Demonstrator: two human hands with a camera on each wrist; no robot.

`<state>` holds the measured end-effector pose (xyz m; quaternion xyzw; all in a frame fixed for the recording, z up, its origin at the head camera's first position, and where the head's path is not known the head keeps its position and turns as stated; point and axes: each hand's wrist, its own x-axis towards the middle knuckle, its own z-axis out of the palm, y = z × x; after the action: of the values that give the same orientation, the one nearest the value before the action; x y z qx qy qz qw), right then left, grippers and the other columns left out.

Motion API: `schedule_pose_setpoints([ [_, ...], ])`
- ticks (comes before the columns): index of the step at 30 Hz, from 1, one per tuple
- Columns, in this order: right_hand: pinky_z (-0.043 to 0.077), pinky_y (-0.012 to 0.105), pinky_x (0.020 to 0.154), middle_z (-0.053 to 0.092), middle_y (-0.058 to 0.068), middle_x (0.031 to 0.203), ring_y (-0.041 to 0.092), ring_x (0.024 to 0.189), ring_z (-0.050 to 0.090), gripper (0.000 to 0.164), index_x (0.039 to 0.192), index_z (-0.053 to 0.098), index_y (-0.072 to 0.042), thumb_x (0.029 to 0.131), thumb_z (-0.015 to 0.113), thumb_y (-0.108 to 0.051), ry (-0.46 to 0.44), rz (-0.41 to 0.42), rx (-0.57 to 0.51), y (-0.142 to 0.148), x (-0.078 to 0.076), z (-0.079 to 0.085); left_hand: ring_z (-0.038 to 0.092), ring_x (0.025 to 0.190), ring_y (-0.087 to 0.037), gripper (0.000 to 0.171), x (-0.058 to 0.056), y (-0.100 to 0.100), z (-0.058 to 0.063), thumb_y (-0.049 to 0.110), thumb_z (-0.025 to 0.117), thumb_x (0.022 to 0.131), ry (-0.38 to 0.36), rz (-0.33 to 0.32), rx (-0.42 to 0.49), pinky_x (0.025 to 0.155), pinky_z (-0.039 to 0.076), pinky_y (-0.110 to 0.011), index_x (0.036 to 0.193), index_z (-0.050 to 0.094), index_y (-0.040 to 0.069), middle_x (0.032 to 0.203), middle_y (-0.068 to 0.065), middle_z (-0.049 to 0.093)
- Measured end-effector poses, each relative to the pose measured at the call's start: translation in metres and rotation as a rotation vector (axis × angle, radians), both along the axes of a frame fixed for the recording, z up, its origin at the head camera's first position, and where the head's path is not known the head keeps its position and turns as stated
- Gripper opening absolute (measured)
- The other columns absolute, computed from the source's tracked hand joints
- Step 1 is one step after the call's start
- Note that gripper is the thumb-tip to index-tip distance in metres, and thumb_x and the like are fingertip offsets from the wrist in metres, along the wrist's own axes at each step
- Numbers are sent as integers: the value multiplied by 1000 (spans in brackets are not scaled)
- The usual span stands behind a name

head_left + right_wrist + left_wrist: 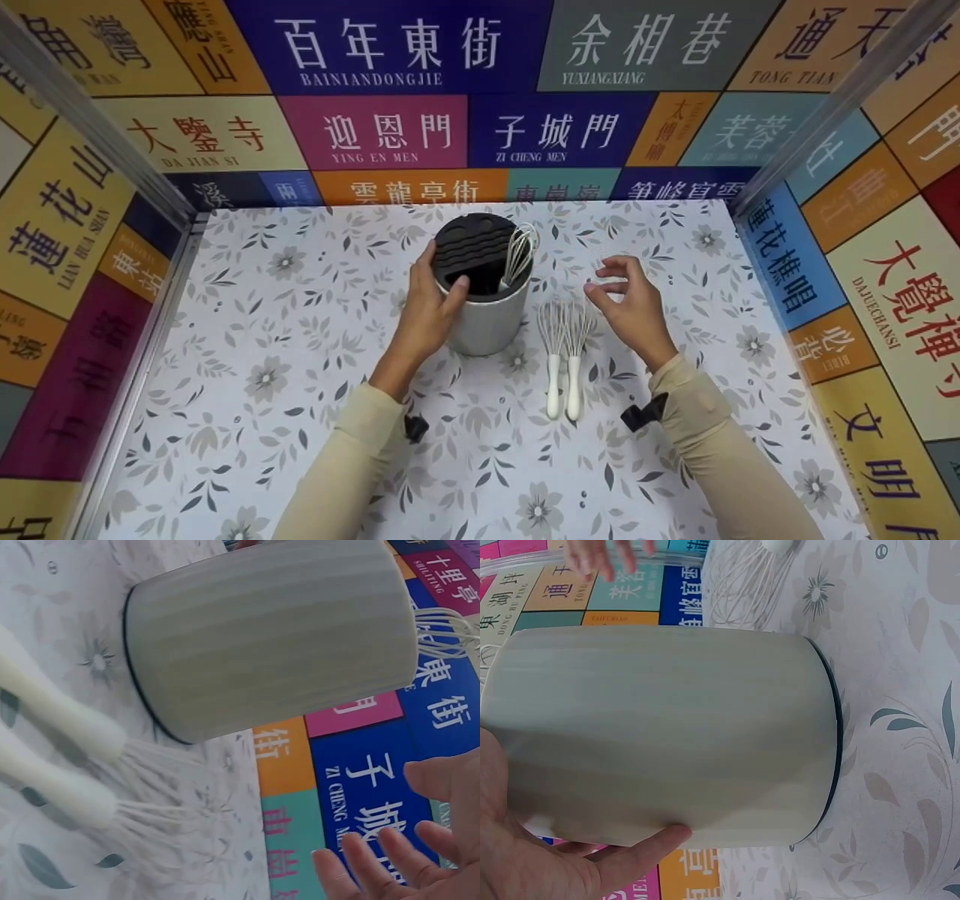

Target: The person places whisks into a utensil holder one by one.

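A pale utensil holder (487, 327) with a black slotted top (472, 244) stands upright on the table. My left hand (429, 311) holds it around the left side, thumb at the front of the rim. One whisk (520, 251) stands in the holder's right side, wire end up; the handle is hidden inside. Two more whisks with cream handles, a left one (553, 375) and a right one (574, 375), lie side by side, wires pointing away from me. Above and right of their wires, my right hand (631, 306) is empty, fingers loosely bent, apart from the holder.
A white tablecloth (262, 450) with grey flowers and leaves covers the table. Panels of colourful signs (375, 131) rise at the back and both sides, with clear strips (832, 105) at the corners. A small black device (643, 414) sits at my right wrist.
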<state>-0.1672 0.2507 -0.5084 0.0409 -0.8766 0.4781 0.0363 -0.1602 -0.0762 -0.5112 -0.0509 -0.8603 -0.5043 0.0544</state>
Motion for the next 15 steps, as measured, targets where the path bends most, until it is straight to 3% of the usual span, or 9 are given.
schedule_pose_setpoints([
  [3,56,46,84,62,14,131,32,109,68,56,139,48,-14,95,73,-37,-99,9,41,5,5,-10,31,151,-30,79,1,0,0,40,54,103,14,-2,3,124,27,-44,163,14,7,161,-21,28],
  [7,58,43,81,60,17,133,33,107,68,59,141,46,-15,94,74,-37,-223,31,74,9,12,-23,31,151,-31,79,1,0,0,39,55,103,23,-1,10,123,28,-45,163,14,7,162,-21,27],
  [15,58,37,73,60,17,131,30,96,70,63,143,42,-13,93,74,-34,-341,49,101,9,23,-42,32,151,-31,78,0,0,-2,37,54,103,19,10,3,124,27,-43,163,15,6,161,-22,28],
])
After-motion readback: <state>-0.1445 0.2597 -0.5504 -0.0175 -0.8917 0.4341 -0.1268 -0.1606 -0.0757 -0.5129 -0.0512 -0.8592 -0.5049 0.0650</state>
